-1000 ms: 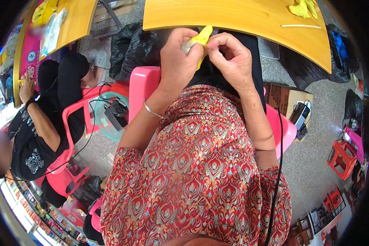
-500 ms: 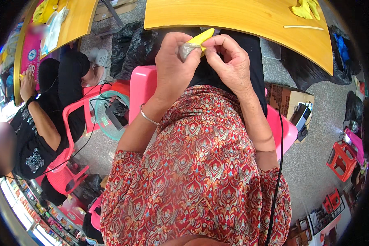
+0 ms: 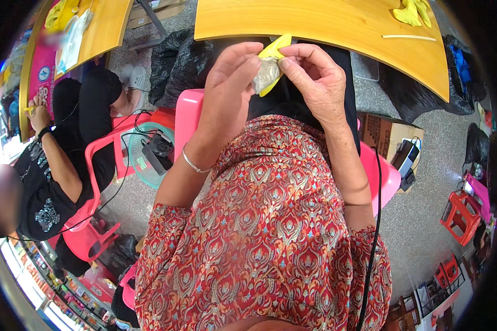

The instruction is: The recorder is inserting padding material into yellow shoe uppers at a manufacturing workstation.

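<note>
In front of me, at the table's near edge, my two hands hold a small yellow cloth piece [image 3: 281, 41] with a pointed upper end. A crumpled, shiny grey-white lump [image 3: 266, 74] lies against it, with yellow showing along its lower right edge; I cannot tell what it is made of. My left hand [image 3: 229, 83] pinches the piece from the left, thumb and forefinger at the lump's upper side. On the right, my right hand [image 3: 317, 71] grips the yellow cloth between thumb and forefinger. The fingers partly cover both cloth and lump.
A yellow wooden table [image 3: 315, 22] stands ahead, bearing a pale stick [image 3: 408, 37] and more yellow cloth [image 3: 411, 12]. To the left another person [image 3: 55, 160] sits at a second table [image 3: 105, 25]. Black bags [image 3: 176, 66] and a cardboard box [image 3: 381, 132] lie on the floor.
The yellow piece has been turned and opened out, so more of the grey-white lump shows. My left fingers have shifted upward along it, and my right hand has moved slightly right.
</note>
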Demonstrator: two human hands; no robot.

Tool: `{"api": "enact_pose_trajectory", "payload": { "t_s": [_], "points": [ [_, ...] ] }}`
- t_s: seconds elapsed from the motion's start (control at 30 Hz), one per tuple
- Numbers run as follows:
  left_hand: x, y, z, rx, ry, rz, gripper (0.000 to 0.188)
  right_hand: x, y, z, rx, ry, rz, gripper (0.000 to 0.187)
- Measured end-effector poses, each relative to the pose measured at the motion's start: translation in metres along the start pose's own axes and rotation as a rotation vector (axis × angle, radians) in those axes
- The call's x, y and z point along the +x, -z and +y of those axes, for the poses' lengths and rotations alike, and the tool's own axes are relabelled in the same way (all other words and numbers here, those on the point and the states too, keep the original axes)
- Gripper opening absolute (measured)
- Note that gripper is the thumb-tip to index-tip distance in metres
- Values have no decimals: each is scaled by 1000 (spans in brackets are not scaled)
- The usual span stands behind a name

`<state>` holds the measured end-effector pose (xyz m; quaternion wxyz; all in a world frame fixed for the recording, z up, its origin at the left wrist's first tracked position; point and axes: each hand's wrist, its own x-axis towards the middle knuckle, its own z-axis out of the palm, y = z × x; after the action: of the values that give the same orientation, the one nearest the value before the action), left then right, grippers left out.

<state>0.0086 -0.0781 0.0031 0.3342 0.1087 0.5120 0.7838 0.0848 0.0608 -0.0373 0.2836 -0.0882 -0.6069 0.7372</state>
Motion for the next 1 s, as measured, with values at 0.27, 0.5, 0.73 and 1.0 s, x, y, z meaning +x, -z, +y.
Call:
{"api": "enact_pose_trajectory", "payload": {
  "t_s": [0.27,0.5,0.73,1.0],
  "points": [
    [0,-2,-8,184,-67,38,32,-2,-6,4,-185,88,-35,16],
    [11,4,-17,435,-105,134,26,0,-5,5,-299,202,-107,17],
    [7,0,-3,304,-52,60,22,11,7,-27,-656,458,-134,37],
    [12,6,4,-44,98,-170,26,12,5,-13,-471,367,-160,40]
  ]
}}
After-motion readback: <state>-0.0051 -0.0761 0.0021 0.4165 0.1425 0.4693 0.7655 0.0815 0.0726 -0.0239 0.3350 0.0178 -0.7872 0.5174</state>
